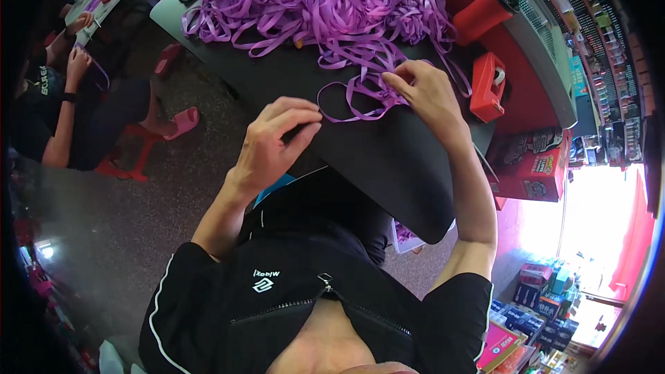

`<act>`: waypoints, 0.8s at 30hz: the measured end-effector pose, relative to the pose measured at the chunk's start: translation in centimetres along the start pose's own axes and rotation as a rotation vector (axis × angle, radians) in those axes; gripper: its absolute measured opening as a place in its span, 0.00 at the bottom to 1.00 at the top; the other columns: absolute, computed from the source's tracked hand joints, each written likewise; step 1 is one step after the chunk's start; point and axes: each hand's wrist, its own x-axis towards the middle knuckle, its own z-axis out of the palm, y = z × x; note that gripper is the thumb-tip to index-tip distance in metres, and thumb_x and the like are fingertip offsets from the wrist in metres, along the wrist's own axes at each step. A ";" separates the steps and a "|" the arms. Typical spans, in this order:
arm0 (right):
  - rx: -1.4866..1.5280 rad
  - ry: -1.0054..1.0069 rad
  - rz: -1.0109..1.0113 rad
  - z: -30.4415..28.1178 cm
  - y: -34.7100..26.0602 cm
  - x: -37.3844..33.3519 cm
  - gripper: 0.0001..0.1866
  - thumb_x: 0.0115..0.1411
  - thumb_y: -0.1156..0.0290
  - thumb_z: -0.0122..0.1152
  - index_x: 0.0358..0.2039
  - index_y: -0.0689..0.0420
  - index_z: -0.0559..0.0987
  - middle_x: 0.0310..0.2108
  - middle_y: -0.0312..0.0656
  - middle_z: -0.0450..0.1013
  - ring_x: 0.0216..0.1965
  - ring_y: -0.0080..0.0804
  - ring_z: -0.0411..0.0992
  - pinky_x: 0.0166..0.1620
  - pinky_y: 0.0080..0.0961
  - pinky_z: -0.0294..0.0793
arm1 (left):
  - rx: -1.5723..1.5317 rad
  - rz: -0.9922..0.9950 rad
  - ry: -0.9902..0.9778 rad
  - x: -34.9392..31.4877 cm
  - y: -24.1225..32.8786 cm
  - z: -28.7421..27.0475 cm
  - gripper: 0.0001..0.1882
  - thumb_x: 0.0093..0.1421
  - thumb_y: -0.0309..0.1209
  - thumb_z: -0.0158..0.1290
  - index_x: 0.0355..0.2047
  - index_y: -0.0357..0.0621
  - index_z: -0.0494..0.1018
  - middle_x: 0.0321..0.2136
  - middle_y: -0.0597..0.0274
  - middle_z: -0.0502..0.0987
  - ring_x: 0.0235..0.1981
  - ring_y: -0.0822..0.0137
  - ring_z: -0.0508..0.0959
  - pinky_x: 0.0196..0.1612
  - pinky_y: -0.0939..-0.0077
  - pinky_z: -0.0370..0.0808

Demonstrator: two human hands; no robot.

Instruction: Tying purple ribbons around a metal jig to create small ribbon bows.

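A large tangled heap of purple ribbon covers the far part of the black tabletop. Several loops trail from it toward me. My right hand is closed on the ribbon at the near end of these strands, thumb and forefinger bent together. My left hand is just beyond the table's left edge, thumb and fingertips nearly meeting at the side of a thin purple loop. The loop seems pinched at its edge there, though the contact is small. Between my two hands the loops hang slack.
A red tumbler with a black lid and a red tape dispenser stand at right. Beyond them is a red printed box. At far left, another person's hands hold purple ribbon. A pink slipper shows on that person's foot.
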 end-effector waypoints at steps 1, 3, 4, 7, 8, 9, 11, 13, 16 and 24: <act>-0.003 -0.001 -0.009 0.1 -0.5 0.9 0.15 0.56 0.62 0.61 0.34 0.62 0.79 0.29 0.46 0.75 0.30 0.33 0.72 0.35 0.27 0.70 | -0.018 -0.013 0.007 -0.7 -0.2 -0.1 0.07 0.52 0.19 0.57 0.33 0.37 0.76 0.36 0.56 0.77 0.39 0.63 0.78 0.41 0.74 0.74; 0.189 0.141 -0.128 -0.6 -1.7 2.4 0.11 0.58 0.67 0.60 0.33 0.63 0.79 0.28 0.35 0.74 0.31 0.18 0.69 0.36 0.17 0.67 | -0.052 -0.044 0.053 -2.0 -0.5 -0.1 0.07 0.52 0.19 0.57 0.33 0.37 0.76 0.36 0.56 0.77 0.39 0.63 0.78 0.41 0.75 0.74; 0.364 0.250 -0.239 -1.1 -2.1 3.3 0.10 0.58 0.69 0.60 0.34 0.63 0.79 0.28 0.34 0.74 0.32 0.17 0.69 0.36 0.16 0.68 | -0.089 -0.078 0.087 -2.5 -0.6 -0.3 0.07 0.52 0.18 0.56 0.33 0.37 0.76 0.36 0.56 0.77 0.39 0.64 0.78 0.41 0.75 0.74; 0.862 0.413 -0.334 -5.6 -6.5 3.5 0.07 0.58 0.71 0.59 0.32 0.62 0.80 0.27 0.32 0.74 0.31 0.14 0.69 0.35 0.12 0.66 | -0.096 -0.091 0.114 -3.1 -0.7 -1.1 0.07 0.54 0.18 0.55 0.33 0.38 0.76 0.37 0.57 0.77 0.39 0.66 0.77 0.42 0.76 0.73; 0.998 0.434 -0.339 -6.5 -6.8 3.4 0.10 0.62 0.68 0.54 0.36 0.61 0.79 0.32 0.41 0.76 0.32 0.21 0.72 0.37 0.17 0.68 | -0.112 -0.093 0.114 -3.0 -0.7 -1.2 0.07 0.54 0.18 0.54 0.34 0.38 0.76 0.37 0.57 0.77 0.39 0.67 0.77 0.43 0.77 0.72; 1.109 0.385 -0.348 -7.1 -6.8 3.2 0.11 0.64 0.68 0.51 0.37 0.62 0.77 0.33 0.42 0.76 0.35 0.26 0.74 0.38 0.21 0.71 | -0.114 -0.088 0.116 -2.9 -0.7 -1.2 0.07 0.54 0.18 0.54 0.34 0.38 0.76 0.37 0.57 0.77 0.39 0.67 0.77 0.43 0.77 0.72; 1.212 0.335 -0.364 -7.8 -6.5 2.7 0.12 0.65 0.68 0.49 0.39 0.63 0.76 0.35 0.42 0.75 0.39 0.31 0.75 0.40 0.26 0.74 | -0.145 -0.045 0.083 -2.6 -0.7 -1.2 0.12 0.54 0.20 0.56 0.40 0.38 0.74 0.42 0.56 0.75 0.44 0.66 0.75 0.46 0.75 0.70; 1.298 0.267 -0.333 -7.8 -5.9 1.9 0.14 0.67 0.65 0.46 0.41 0.63 0.74 0.38 0.46 0.75 0.40 0.36 0.75 0.40 0.29 0.75 | -0.138 0.005 0.128 -1.3 -0.1 -1.0 0.17 0.52 0.22 0.58 0.43 0.39 0.72 0.44 0.54 0.74 0.47 0.62 0.74 0.49 0.72 0.70; 1.318 0.225 -0.386 -8.2 -5.9 0.3 0.15 0.67 0.63 0.44 0.40 0.63 0.74 0.39 0.48 0.75 0.40 0.37 0.75 0.40 0.30 0.76 | -0.076 0.092 0.098 0.9 0.7 -0.5 0.29 0.49 0.27 0.62 0.52 0.39 0.66 0.52 0.52 0.68 0.54 0.58 0.68 0.55 0.68 0.65; 1.623 0.180 -0.546 -12.5 -5.9 -6.5 0.14 0.66 0.62 0.47 0.38 0.61 0.73 0.47 0.48 0.69 0.26 0.27 0.71 0.38 0.30 0.63 | -0.133 0.092 -0.062 4.1 1.6 4.2 0.46 0.46 0.34 0.66 0.62 0.42 0.52 0.61 0.51 0.58 0.63 0.57 0.58 0.63 0.63 0.54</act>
